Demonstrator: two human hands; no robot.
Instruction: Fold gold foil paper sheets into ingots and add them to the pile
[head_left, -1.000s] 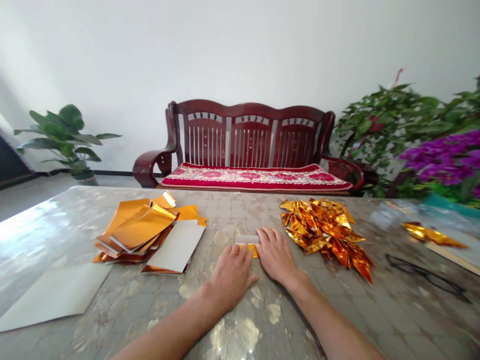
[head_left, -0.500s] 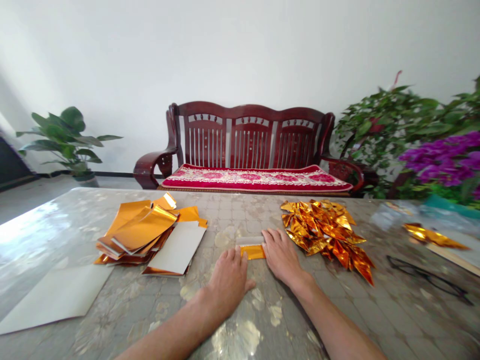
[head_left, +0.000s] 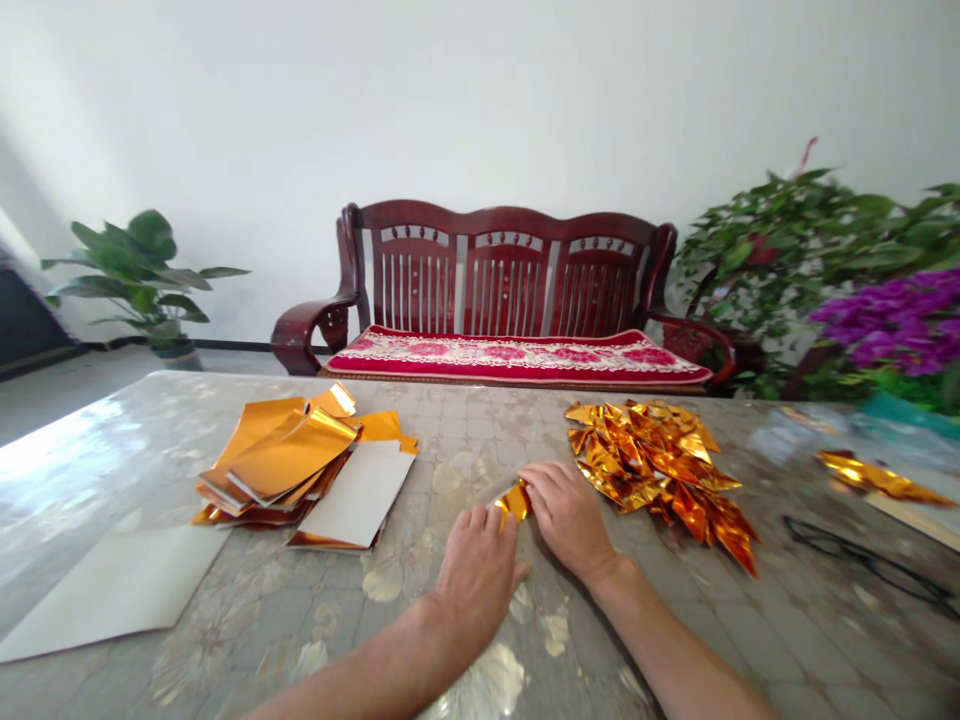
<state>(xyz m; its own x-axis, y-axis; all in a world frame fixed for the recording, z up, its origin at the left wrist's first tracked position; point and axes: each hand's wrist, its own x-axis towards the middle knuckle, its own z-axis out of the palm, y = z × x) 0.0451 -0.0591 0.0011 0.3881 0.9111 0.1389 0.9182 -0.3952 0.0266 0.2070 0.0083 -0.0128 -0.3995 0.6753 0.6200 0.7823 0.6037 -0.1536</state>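
Between my hands sits a small folded piece of gold foil paper (head_left: 512, 503), tilted and pinched by the fingertips of both. My left hand (head_left: 476, 570) holds its near side, and my right hand (head_left: 566, 515) presses on its right end. Just beyond my right hand lies a heap of folded gold foil pieces (head_left: 656, 470). Left of my left hand is a stack of gold foil sheets (head_left: 285, 452), with a white-backed sheet (head_left: 358, 495) on its right edge.
A large white sheet (head_left: 112, 590) lies at the table's left front. Glasses (head_left: 862, 560) and a gold foil strip (head_left: 877, 478) are at the right. The marbled table (head_left: 480, 440) ends before a wooden bench (head_left: 510, 300) with a red cushion, flanked by plants.
The flat gold and white strip on the table has become a small folded gold piece, now raised and tilted. My hands have closed in on it from both sides.
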